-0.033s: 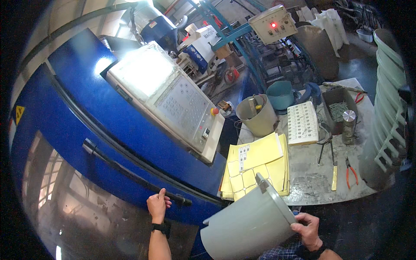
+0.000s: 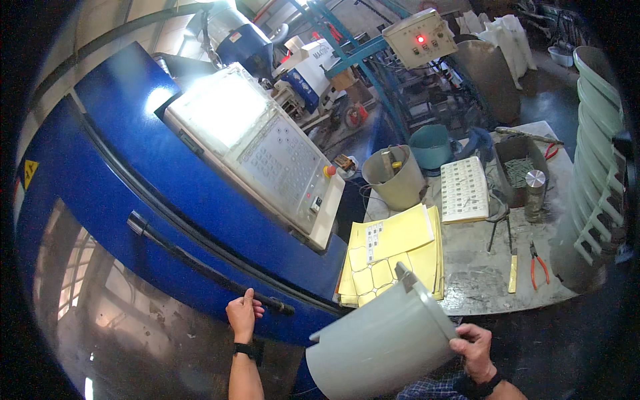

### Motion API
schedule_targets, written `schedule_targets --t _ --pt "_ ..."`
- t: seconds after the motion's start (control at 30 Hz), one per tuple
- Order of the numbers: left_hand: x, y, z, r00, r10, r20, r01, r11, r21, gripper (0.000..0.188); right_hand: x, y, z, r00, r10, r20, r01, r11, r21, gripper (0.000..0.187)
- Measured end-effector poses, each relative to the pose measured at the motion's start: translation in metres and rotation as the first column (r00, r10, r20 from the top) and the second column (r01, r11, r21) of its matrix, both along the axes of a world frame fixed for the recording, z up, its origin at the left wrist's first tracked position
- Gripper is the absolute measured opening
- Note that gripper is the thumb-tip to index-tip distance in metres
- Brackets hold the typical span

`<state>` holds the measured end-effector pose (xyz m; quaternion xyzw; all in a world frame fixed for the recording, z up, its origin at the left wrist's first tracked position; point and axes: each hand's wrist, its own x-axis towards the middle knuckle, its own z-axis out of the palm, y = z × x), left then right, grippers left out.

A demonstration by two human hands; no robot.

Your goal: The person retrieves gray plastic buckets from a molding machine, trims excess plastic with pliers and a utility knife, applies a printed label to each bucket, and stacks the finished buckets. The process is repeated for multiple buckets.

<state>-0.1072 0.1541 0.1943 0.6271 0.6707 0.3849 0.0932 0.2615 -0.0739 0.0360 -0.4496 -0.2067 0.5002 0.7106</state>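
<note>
My left hand (image 2: 244, 316) is closed round the dark bar handle (image 2: 190, 257) on the blue machine's door, near the bar's lower end. In front of me my right hand (image 2: 475, 351) grips the rim of a grey plastic bucket (image 2: 380, 343). The bucket lies tilted in the air on its side, its rimmed end toward the right and a tab standing up from that rim. Its inside cannot be seen. Behind it, yellow sheets with white labels (image 2: 393, 243) are partly covered by the bucket's upper edge.
A control panel (image 2: 280, 157) juts from the blue machine (image 2: 153, 180). On the worktable (image 2: 467, 280) are orange-handled pliers (image 2: 539, 268), a yellow-handled cutter (image 2: 513, 273), a label sheet (image 2: 465, 190), a bin of screws (image 2: 519, 170) and a grey pail (image 2: 400, 187). Nested buckets (image 2: 597, 133) stand right.
The bucket and my right hand have shifted very slightly. My left hand stays on the bar handle.
</note>
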Motion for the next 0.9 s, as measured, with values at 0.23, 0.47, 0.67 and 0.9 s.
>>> schedule_targets --t 0.23,0.47,0.67,0.9 --pt "0.082 -0.095 -0.047 0.627 -0.519 0.581 0.593 0.802 0.077 0.054 0.024 0.009 -0.049 0.885 -0.336 -0.321 0.346 0.938 -0.027 0.026" --pt "0.171 -0.158 -0.075 0.817 -0.551 0.167 0.564 0.825 -0.036 0.038 -0.002 0.036 -0.119 0.749 -0.310 -0.585 0.379 0.925 -0.006 0.026" --pt "0.193 -0.107 -0.082 0.552 -0.752 -0.360 0.817 0.574 0.056 0.034 0.034 0.054 -0.162 0.834 -0.246 0.493 0.384 0.902 -0.199 0.041" --pt "0.213 -0.067 -0.139 0.520 -0.663 -0.539 0.814 0.577 0.076 0.029 0.186 0.037 -0.182 0.116 0.210 0.971 0.790 0.573 -0.218 0.039"
